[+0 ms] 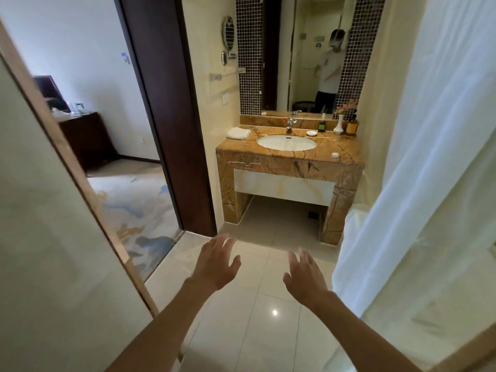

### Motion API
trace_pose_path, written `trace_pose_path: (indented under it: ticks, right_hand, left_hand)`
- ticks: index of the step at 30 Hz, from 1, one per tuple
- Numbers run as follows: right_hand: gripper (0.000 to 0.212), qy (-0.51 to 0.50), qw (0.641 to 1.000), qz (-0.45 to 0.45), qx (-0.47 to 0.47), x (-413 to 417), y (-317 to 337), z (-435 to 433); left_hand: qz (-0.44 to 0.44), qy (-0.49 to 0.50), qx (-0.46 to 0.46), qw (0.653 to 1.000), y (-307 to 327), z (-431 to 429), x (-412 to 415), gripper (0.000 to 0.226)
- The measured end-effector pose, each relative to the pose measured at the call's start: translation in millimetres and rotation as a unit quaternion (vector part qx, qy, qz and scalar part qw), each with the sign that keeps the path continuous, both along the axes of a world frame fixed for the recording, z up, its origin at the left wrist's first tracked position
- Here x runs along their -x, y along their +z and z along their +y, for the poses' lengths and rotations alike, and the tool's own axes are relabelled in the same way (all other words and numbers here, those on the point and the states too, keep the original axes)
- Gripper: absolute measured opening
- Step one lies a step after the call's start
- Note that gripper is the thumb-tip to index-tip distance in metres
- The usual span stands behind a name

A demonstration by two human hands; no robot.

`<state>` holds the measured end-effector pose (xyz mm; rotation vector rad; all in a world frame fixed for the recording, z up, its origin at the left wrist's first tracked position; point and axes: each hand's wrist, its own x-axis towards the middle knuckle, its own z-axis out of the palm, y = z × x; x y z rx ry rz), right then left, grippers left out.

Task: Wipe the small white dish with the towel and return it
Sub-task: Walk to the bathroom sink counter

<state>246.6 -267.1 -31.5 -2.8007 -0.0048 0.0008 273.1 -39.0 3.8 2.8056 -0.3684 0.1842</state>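
Note:
A small white dish (311, 133) sits on the brown marble vanity (281, 163), behind the right side of the white basin (286, 142). On the counter's back left corner lies a folded white towel (238, 133). My left hand (216, 263) and my right hand (304, 277) are stretched out low over the tiled floor, well short of the vanity. Both hands hold nothing and their fingers are spread.
A small white round object (334, 155) lies near the counter's front right. A dark bottle (321, 124), white vase (338, 125) and amber jar (352, 127) stand at the back right. A white curtain (418, 157) hangs at right; a dark door frame (171, 116) stands at left.

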Motion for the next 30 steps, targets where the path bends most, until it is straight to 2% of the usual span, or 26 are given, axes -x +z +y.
trace_pose_path:
  ticks: [8, 16, 26, 30]
  right_hand:
    - [0.056, -0.046, 0.998, -0.036, -0.004, -120.3, 17.3, -10.1]
    - [0.06, -0.099, 0.995, -0.032, -0.004, -203.6, 20.0, -37.6]
    - [0.059, -0.091, 0.995, -0.045, 0.02, -326.3, 3.6, -93.7]
    - [0.061, -0.078, 0.995, -0.052, 0.037, -379.8, 9.5, -114.9]
  left_hand:
    - [-0.017, -0.06, 0.017, 0.998, 3.0, -9.0, -147.8, 0.059]
    - [-0.001, -0.092, 0.038, 0.995, 2.5, -49.0, -251.8, 0.056]
    - [0.0, -0.109, 0.01, 0.994, -3.0, -113.5, -385.8, 0.053]
    - [-0.031, -0.102, 0.01, 0.994, 7.4, -135.0, -434.3, 0.049]
